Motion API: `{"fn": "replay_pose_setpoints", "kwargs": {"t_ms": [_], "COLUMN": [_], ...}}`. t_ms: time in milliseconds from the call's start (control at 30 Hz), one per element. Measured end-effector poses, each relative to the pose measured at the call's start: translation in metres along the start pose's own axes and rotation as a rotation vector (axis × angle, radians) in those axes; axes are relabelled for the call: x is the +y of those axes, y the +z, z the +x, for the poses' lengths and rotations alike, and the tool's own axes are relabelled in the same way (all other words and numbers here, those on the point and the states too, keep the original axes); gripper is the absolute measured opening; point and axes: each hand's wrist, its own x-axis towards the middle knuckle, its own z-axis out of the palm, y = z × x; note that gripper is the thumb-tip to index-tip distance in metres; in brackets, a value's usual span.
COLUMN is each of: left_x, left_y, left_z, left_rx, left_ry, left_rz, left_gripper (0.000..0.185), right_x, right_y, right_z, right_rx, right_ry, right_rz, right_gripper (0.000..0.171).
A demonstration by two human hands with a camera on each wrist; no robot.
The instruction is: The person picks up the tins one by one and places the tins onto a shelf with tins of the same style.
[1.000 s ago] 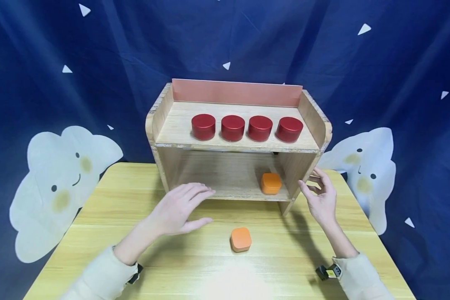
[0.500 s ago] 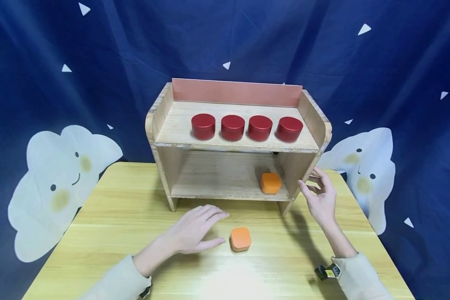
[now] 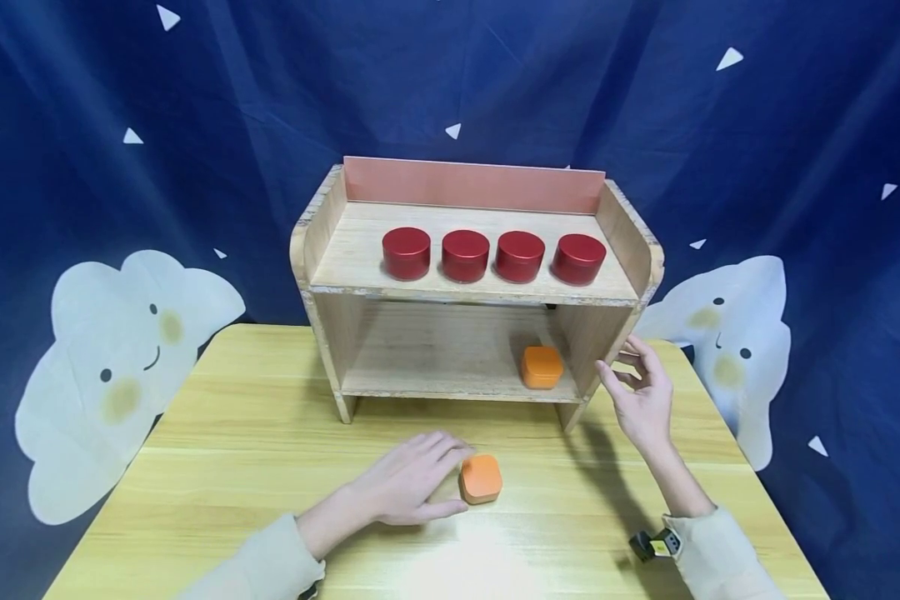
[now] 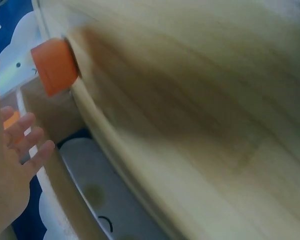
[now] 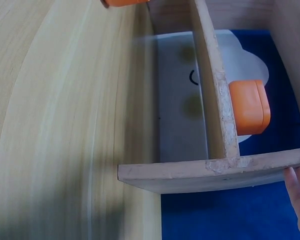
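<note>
An orange square tin (image 3: 482, 478) with rounded corners sits on the table in front of a wooden shelf (image 3: 450, 350). My left hand (image 3: 412, 483) is at its left side, fingers over the back-left corner and thumb near the front-left; the left wrist view shows the fingers apart from the tin (image 4: 55, 66). With bent fingers, my right hand (image 3: 642, 400) touches the outer side and front edge of the shelf's right panel (image 5: 180, 172). A second orange tin (image 3: 542, 367) stands at the right end of the lower shelf, its lid seam visible in the right wrist view.
Several red round tins (image 3: 465, 256) stand in a row on the upper shelf, before a pink back board (image 3: 472, 185). The pale wooden table (image 3: 270, 433) extends around the shelf. Behind hangs a dark blue curtain (image 3: 285, 92) with white cloud shapes.
My left hand has come down from in front of the lower shelf and moved right, to the orange tin on the table. The right hand and the tins have stayed in place.
</note>
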Motion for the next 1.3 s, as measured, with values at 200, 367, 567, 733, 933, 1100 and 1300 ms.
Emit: {"fn": "replay_pose_setpoints", "kwargs": {"t_ms": [200, 367, 567, 733, 933, 1100, 1300], "left_x": [0.004, 0.007, 0.008, 0.009, 0.008, 0.008, 0.008], "left_y": [0.011, 0.021, 0.026, 0.030, 0.035, 0.037, 0.037], "left_z": [0.003, 0.007, 0.010, 0.014, 0.020, 0.026, 0.029], "left_rx": [-0.052, -0.069, -0.073, -0.078, -0.070, -0.081, -0.110], "left_ry": [-0.018, -0.010, -0.007, -0.005, 0.005, 0.012, 0.010], "left_rz": [0.024, 0.042, 0.062, 0.073, 0.089, 0.087, 0.087], "left_gripper": [0.073, 0.073, 0.073, 0.074, 0.075, 0.074, 0.071], "right_x": [0.000, 0.001, 0.002, 0.002, 0.001, 0.000, 0.000], "right_y": [0.000, 0.000, 0.000, 0.000, -0.001, -0.001, -0.001], "right_z": [0.000, 0.000, 0.000, 0.000, 0.000, 0.000, 0.001], "right_rx": [-0.001, -0.004, -0.003, -0.002, -0.004, -0.001, -0.002], "right_ry": [0.007, 0.000, -0.006, -0.012, -0.019, -0.015, -0.014], "right_rz": [-0.001, -0.003, -0.004, 0.010, 0.017, 0.019, 0.025], "right_gripper": [0.050, 0.050, 0.050, 0.050, 0.051, 0.050, 0.050]}}
